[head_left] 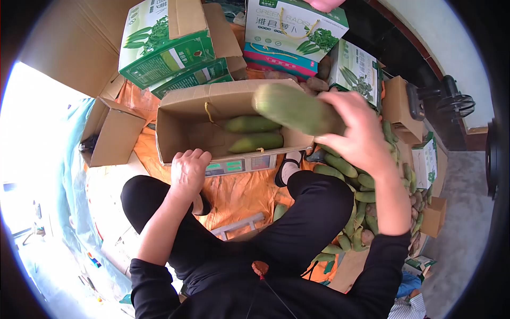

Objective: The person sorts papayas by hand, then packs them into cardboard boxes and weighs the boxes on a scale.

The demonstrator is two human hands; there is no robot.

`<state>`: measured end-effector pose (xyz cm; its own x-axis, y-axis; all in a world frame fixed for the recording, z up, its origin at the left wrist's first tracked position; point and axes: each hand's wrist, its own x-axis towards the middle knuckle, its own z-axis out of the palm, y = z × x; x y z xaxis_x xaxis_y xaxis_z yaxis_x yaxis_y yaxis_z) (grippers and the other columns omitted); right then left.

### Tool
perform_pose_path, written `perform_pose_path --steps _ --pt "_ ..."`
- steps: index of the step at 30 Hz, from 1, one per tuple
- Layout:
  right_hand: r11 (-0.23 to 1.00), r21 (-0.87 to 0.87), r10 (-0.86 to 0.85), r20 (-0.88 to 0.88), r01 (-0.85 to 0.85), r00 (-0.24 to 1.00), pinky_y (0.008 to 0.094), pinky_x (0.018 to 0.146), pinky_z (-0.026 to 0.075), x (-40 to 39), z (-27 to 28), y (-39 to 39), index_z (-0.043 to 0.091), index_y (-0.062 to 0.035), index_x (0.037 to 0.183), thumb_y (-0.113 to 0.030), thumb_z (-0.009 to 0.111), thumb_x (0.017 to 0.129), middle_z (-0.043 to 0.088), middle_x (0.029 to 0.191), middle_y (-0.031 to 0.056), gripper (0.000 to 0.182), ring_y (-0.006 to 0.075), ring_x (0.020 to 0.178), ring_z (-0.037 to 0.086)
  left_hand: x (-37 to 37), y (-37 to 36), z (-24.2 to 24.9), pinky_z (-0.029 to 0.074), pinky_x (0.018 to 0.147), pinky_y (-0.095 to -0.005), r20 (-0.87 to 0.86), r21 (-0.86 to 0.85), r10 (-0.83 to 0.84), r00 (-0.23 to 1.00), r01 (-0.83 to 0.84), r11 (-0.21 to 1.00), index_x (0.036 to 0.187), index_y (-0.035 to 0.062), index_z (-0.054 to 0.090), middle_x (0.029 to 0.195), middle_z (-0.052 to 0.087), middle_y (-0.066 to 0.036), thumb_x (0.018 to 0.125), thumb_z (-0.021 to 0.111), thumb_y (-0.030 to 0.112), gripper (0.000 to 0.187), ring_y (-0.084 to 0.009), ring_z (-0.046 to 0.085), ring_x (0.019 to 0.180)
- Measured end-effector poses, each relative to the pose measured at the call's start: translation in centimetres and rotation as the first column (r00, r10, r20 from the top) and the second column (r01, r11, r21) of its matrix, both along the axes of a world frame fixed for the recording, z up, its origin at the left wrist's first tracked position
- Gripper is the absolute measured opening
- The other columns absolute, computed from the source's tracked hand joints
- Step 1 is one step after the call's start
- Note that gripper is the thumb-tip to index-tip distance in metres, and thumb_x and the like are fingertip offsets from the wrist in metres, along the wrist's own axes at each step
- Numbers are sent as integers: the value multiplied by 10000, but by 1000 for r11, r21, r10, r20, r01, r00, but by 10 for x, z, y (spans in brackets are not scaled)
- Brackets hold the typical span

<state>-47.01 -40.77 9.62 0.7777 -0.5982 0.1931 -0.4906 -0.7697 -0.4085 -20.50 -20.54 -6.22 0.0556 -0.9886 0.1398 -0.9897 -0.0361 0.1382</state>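
Note:
An open cardboard box (pixel 186 114) stands before me on a scale (pixel 226 166), whose display shows at its near side. Two green radishes (pixel 252 124) lie side by side in the box's right half. My right hand (pixel 358 125) is wrapped round the end of a large green radish (pixel 292 108), slightly blurred, held over the box's right end. At the box's near left edge, the curled fingers of my left hand (pixel 189 167) grip the rim. A yellow cord hangs on the far inner wall.
A pile of green radishes (pixel 365 196) lies to the right of my knee. Printed green-and-white cartons (pixel 164 45) stand beyond the box. A brown carton (pixel 114 133) is at the left, and a black fan (pixel 456 103) at the right. Orange sheeting covers the floor.

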Motion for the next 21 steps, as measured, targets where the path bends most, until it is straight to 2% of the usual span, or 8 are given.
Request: perform_pose_path --steps 1,3,4,5,8,10,17,21 --pt "998 9 67 -43 -67 997 408 904 445 20 -12 -3 573 -44 1112 -110 790 582 608 1097 122 577 303 1038 553 0 0 -1 451 657 -357 -6 -5 2 1000 -2 1000 740 118 542 738 569 -29 695 581 80 71 -215 604 737" --pt "977 190 127 -156 -96 980 391 920 441 63 -38 -4 574 -49 1159 -194 797 639 613 1117 118 585 298 1104 528 0 -2 0 450 658 -361 -16 -7 4 1000 -4 1000 741 117 542 738 569 -29 695 577 76 71 -218 604 737" --pt "963 251 168 -288 -95 943 387 946 438 87 -41 0 570 -42 1182 -218 795 648 613 1126 124 605 292 1120 526 0 -2 1 450 659 -364 -22 -5 8 1000 -8 1000 742 117 542 737 568 -30 696 572 71 71 -221 604 737" --pt "957 261 220 -367 -127 904 401 940 454 108 -65 0 575 -40 1177 -232 801 643 618 1127 125 610 289 1106 540 0 -2 3 450 659 -364 -24 -3 4 1000 -4 1000 742 117 542 737 568 -30 696 572 71 71 -221 604 737" --pt "955 227 282 -510 -189 812 418 835 523 156 -118 10 665 -39 943 -263 823 615 682 943 123 428 291 1032 600 1 -3 5 452 677 -367 -32 46 10 999 -9 999 762 106 579 747 588 -39 730 585 79 42 -225 612 750" --pt "957 219 288 -625 -192 725 355 884 506 180 -139 20 713 -63 993 -274 826 638 692 1036 80 428 253 1053 609 2 -3 4 450 676 -369 -45 36 20 999 -18 999 747 110 565 745 584 -39 730 586 79 41 -227 610 748" --pt "946 220 321 -721 -236 614 319 933 469 219 -180 26 725 -97 1009 -269 809 673 688 1099 41 387 213 1112 602 2 -4 4 443 672 -369 -55 47 19 998 -17 999 745 115 557 737 574 -39 735 582 75 48 -228 603 744" --pt "950 165 300 -709 -263 638 315 905 488 229 -208 28 729 -111 1016 -230 781 701 691 1092 49 341 212 1083 622 3 -5 5 443 684 -370 -55 57 15 998 -12 998 756 116 565 740 575 -40 733 589 76 52 -232 603 757"
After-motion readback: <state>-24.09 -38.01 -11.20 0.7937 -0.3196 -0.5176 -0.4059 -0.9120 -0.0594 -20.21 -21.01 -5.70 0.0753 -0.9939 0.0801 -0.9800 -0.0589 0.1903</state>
